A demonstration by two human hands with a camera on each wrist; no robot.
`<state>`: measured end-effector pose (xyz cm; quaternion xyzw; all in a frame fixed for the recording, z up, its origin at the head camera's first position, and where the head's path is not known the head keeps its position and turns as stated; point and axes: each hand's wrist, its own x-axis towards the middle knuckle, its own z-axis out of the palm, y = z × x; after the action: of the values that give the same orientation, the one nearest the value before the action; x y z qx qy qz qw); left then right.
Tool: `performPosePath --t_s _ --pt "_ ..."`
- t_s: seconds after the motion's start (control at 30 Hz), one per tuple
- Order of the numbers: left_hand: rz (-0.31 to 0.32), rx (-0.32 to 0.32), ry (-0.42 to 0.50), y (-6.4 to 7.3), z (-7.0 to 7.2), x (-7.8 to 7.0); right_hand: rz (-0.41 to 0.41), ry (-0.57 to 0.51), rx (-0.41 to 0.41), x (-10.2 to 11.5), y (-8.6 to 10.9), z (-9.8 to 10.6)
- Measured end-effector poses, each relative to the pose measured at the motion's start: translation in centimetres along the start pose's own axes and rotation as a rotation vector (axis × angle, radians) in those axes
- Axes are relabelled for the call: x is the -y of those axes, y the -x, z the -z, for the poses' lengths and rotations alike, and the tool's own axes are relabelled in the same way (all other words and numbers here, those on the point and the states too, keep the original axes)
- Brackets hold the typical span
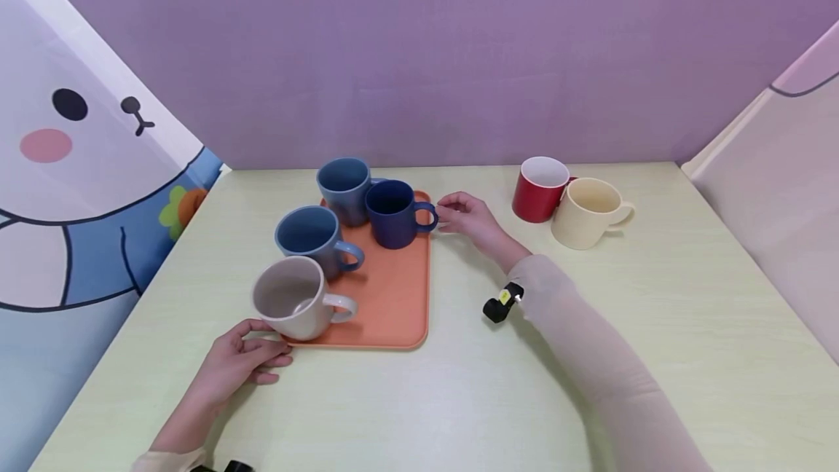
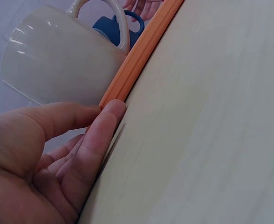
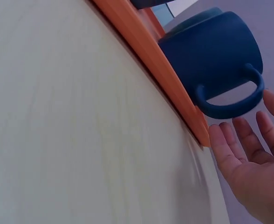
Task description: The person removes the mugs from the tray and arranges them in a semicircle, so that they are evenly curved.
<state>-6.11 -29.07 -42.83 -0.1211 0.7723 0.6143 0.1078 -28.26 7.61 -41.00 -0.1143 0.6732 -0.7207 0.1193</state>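
An orange tray [image 1: 393,297] lies on the table with several mugs on it. At its front left corner my left hand [image 1: 239,359] pinches the rim between thumb and fingers, also seen in the left wrist view. Just above that hand stands a light grey mug [image 1: 288,301], handle to the right. Behind it are a blue-grey mug [image 1: 311,235] and another blue-grey mug [image 1: 347,191]. My right hand [image 1: 468,221] is beside the handle of a navy mug [image 1: 393,217] at the tray's back right. Its fingers are loosely bent and hold nothing; contact with the handle or rim is unclear.
A red mug [image 1: 532,199] with a white inside stands at the back right of the table [image 1: 511,399]. Touching or nearly touching it is a cream mug [image 1: 583,221], handle to the right. A purple backdrop [image 1: 459,57] rises behind the table.
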Motion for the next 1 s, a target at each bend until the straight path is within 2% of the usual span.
performPosePath --t_s 0.4,0.7,1.0 --pt "-0.002 -0.005 0.001 0.0 0.0 0.1 0.008 -0.002 0.008 -0.3 -0.2 -1.4" --pt "-0.032 0.003 0.013 0.0 0.1 0.1 0.01 0.089 0.028 -0.4 -0.5 -1.7" --pt "-0.022 0.003 0.01 0.0 0.1 0.1 0.047 0.083 0.072 0.0 -0.4 -2.1"
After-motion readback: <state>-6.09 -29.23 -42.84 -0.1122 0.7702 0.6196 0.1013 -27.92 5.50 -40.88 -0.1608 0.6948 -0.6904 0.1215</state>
